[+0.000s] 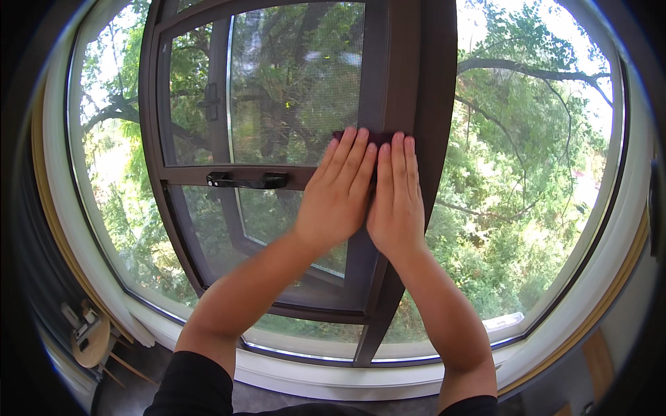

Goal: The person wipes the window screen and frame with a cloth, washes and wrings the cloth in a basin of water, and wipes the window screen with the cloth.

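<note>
Both hands lie flat, side by side, on a dark cloth (382, 138) against the brown frame (403, 67) of a screened window. My left hand (338, 182) has its fingers pointing up over the lower right corner of the upper mesh screen (296, 83). Close beside it, my right hand (398, 192) rests over the upright of the frame, its fingers together. Only the cloth's upper edge shows above and between the fingertips; the rest is hidden under the hands. A black handle (247, 180) is fixed on the crossbar to the left of my left hand.
Fixed glass panes (525, 156) flank the screened section, with trees outside. A white sill (333, 374) runs below. At the lower left stand a dark curtain (41, 260) and a small wooden table (91, 346) with several small objects. A white object (503, 321) lies at the lower right pane.
</note>
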Available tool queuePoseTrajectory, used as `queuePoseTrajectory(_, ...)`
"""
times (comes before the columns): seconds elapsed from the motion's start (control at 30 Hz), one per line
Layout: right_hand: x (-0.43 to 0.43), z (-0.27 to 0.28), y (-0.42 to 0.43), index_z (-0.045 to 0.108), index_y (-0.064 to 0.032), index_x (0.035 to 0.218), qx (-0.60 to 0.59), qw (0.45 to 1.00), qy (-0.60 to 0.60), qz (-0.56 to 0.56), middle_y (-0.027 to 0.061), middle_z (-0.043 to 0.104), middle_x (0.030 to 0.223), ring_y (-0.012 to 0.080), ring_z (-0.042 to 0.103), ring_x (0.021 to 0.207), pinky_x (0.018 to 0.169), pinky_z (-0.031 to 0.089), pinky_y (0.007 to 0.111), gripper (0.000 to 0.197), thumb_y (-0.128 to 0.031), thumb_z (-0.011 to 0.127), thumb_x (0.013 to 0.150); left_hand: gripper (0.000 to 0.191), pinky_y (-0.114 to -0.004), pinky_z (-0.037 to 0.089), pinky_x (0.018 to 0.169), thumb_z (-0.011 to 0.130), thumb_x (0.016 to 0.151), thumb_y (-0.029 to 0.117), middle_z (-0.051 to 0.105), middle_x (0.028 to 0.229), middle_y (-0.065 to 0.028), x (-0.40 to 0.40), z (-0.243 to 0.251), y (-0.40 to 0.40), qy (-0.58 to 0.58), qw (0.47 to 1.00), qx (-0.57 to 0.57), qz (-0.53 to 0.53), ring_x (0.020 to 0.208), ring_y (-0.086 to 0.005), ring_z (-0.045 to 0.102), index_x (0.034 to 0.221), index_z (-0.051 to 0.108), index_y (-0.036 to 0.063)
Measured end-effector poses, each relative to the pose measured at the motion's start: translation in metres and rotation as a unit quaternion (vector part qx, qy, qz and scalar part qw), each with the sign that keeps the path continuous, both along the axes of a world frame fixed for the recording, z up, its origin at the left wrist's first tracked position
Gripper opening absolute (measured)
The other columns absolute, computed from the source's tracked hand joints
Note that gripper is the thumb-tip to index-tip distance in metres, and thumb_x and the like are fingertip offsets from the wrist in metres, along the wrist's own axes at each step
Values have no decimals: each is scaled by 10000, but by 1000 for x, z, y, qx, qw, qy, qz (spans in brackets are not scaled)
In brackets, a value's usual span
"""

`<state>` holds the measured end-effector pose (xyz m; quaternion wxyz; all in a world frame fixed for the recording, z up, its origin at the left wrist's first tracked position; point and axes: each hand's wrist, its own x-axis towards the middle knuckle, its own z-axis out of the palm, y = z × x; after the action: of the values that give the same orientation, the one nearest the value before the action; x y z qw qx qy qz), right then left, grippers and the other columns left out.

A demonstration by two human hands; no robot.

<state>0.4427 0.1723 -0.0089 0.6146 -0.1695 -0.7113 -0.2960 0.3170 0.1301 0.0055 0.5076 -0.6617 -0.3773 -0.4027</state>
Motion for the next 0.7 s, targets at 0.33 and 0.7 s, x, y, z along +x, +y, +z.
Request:
queuePoseTrajectory(0.33, 1, -5, -11, 526, 35, 1258, -13, 1000, 9, 9, 200, 446, 1377, 362, 397, 1316, 1040, 402, 418, 428, -4, 542, 831, 380, -414, 446, 991, 586, 754, 55, 584, 1205, -167, -13, 1, -3, 13, 997, 50, -51, 1126, -324, 563, 1124, 620, -27)
queuePoseTrajectory(0.7, 3, 14, -7, 561, 49, 1211, -5, 1000, 17, -11, 189, 501, 1332, 343, 444, 1286, 1022, 416, 399, 365, 5, 519, 851, 447, -452, 382, 1046, 551, 787, 28, 565, 1249, -192, -7, 3, 3, 1, 997, 34, -66, 1222, -330, 509, 1230, 549, -31)
